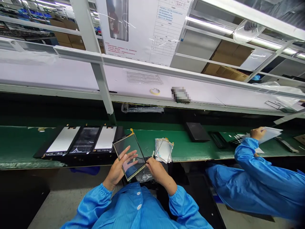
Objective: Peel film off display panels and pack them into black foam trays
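Note:
A thin see-through display panel with a dark frame and an orange flex tab at its top is held tilted in front of my body. My left hand supports it from the left, its fingers spread and visible through the glass. At the panel's lower right corner, my right hand pinches the edge. A stack of small glass panels with silvery edges lies on the green bench just beyond my right hand. To the left, a black tray bears two white-backed screens and a dark one.
A black box and black frames lie along the green bench. On the right, a co-worker's hand holds white sheets. The shelf above carries a tape roll; a slanted post rises behind the tray.

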Available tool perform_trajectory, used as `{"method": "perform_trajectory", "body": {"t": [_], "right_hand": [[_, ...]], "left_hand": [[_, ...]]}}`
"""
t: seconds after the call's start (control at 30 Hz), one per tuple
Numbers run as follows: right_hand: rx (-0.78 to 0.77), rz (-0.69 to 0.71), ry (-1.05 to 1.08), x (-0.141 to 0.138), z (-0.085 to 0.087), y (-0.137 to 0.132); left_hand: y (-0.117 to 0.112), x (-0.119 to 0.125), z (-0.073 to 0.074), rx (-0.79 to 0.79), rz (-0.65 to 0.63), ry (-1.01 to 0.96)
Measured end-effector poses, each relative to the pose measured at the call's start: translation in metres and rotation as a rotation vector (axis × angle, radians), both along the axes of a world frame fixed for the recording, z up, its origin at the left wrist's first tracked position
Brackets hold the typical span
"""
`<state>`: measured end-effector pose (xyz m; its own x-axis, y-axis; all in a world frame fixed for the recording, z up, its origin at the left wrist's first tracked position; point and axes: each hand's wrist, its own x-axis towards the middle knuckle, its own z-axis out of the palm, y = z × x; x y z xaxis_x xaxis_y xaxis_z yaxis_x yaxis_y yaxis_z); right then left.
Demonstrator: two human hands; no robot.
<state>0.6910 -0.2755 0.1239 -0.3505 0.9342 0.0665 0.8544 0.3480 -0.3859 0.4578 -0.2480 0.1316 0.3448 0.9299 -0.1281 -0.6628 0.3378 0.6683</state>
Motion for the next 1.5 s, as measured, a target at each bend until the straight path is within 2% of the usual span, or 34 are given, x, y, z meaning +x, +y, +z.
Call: {"method": "perform_trajectory", "body": {"t": [0.13, 0.23, 0.33, 0.53, 0.7, 0.77, 0.87, 0.97, 1.07, 1.13, 1.27, 1.33, 1.37, 1.43, 1.5], "right_hand": [[0.110, 0.011, -0.235, -0.003, -0.005, 0.000], [0.129, 0.064, -0.311, -0.003, -0.005, -0.001], [0.143, 0.059, -0.360, -0.003, -0.004, 0.000], [0.085, 0.067, -0.401, -0.007, -0.005, 0.007], [0.009, 0.094, -0.402, -0.020, -0.009, 0.003], [-0.014, 0.091, -0.261, -0.027, -0.007, 0.002], [-0.118, 0.008, 0.184, -0.031, 0.005, 0.007], [-0.217, -0.091, 0.717, -0.023, 0.026, 0.019], [-0.242, -0.192, 1.125, -0.005, 0.052, 0.030], [-0.188, -0.244, 1.309, 0.010, 0.072, 0.035], [0.083, -0.307, 1.483, 0.048, 0.106, 0.037], [0.167, -0.367, 1.459, 0.069, 0.109, 0.033], [0.171, -0.406, 1.401, 0.078, 0.104, 0.029], [0.074, -0.432, 1.154, 0.092, 0.084, 0.021], [-0.085, -0.381, 0.759, 0.094, 0.050, 0.011]], "left_hand": [[-0.001, 0.003, 0.003, 0.004, -0.010, 0.014], [-0.001, 0.005, 0.005, 0.008, -0.019, 0.028], [-0.002, 0.008, 0.007, 0.003, -0.011, 0.039], [-0.005, 0.021, 0.007, -0.013, 0.016, 0.072], [-0.002, 0.036, -0.007, 0.002, 0.078, 0.144], [0.000, 0.041, -0.015, -0.005, 0.069, 0.176], [0.003, 0.043, -0.026, -0.052, -0.004, 0.147], [0.006, 0.040, -0.034, -0.105, -0.049, 0.075], [0.007, 0.036, -0.038, -0.138, -0.082, 0.028], [0.008, 0.033, -0.040, -0.161, -0.119, 0.001], [0.008, 0.018, -0.047, -0.188, -0.147, -0.048], [0.009, 0.000, -0.053, -0.202, -0.094, -0.058], [0.009, -0.012, -0.056, -0.211, -0.052, -0.060], [0.009, -0.039, -0.061, -0.223, 0.042, -0.055], [0.006, -0.067, -0.063, -0.226, 0.127, -0.041]]}}
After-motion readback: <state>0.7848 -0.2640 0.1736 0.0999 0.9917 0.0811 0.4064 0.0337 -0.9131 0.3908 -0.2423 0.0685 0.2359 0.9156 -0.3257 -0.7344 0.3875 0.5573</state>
